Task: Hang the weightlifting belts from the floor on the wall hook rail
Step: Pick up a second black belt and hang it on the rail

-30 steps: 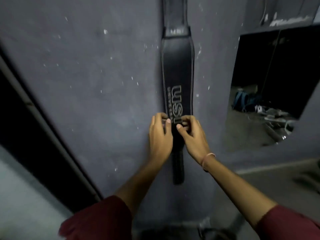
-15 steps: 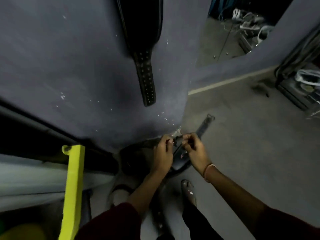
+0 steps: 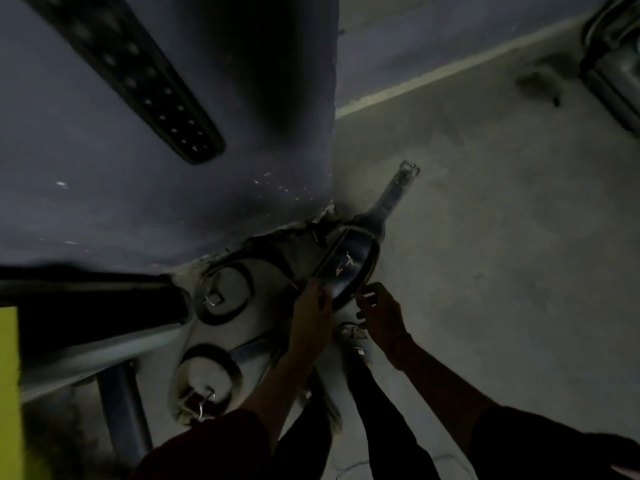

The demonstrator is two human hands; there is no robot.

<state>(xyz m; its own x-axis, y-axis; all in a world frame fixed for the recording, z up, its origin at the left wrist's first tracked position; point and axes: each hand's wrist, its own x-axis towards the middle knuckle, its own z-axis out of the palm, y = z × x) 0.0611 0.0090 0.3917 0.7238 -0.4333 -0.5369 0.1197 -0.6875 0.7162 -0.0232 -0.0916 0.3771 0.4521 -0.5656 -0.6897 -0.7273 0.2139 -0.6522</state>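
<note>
On the floor (image 3: 502,271) at mid-frame, by the foot of the wall (image 3: 138,209), lies the blue belt (image 3: 349,268). I judge it thick, stiff and fairly heavy, best taken at its wide middle, not the thin buckle strap (image 3: 391,195). My left hand (image 3: 311,310) meets its near end, my right hand (image 3: 382,313) curls just beside; whether either grips, I cannot tell.

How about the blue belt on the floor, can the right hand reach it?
Probably yes. The right hand is close beside the near end of the blue belt, and nothing seems to lie between them.
</note>
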